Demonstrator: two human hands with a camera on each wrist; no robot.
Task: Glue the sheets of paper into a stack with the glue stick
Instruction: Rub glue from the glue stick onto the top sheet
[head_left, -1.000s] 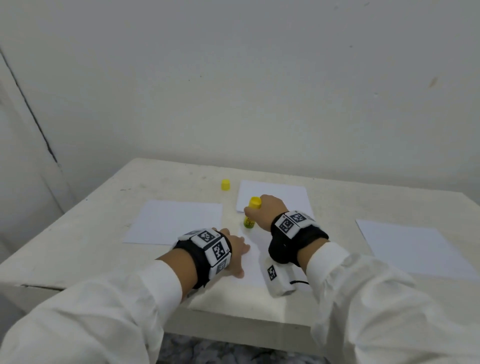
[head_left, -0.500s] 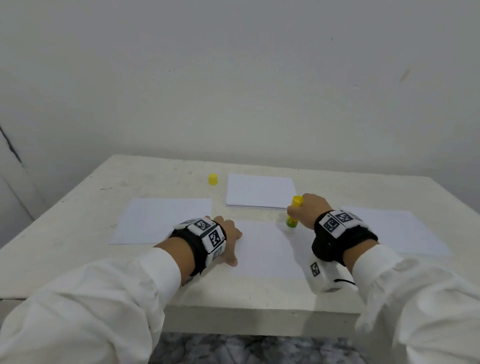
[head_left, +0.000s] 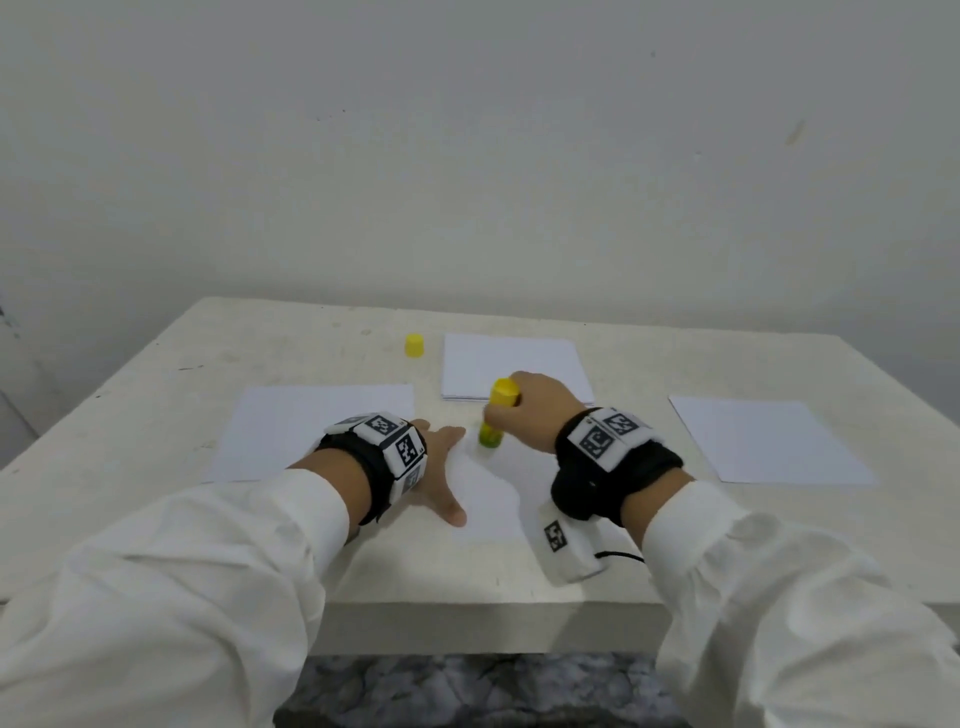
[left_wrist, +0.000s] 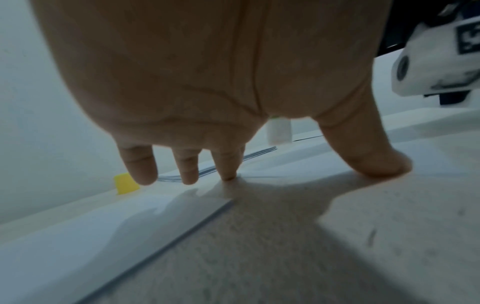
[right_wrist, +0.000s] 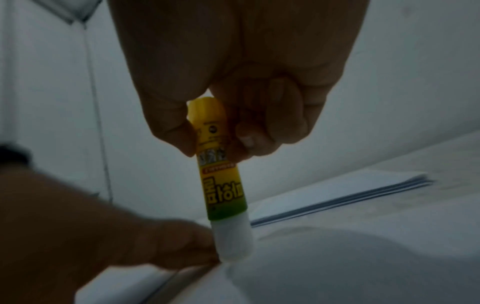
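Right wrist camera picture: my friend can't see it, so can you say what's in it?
A right hand grips a yellow-green glue stick upright, its white glue tip pressed onto a sheet of paper. The left hand rests beside the tip, and a stack of paper lies behind.

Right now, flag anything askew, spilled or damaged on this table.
Nothing stands out. The yellow cap stands apart because the glue stick is in use on the near sheet; the paper stack and side sheets lie flat.

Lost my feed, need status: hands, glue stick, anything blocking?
Left hand flat, pinning centre sheet. Right hand grips glue stick, tip on that sheet. Nothing blocking.
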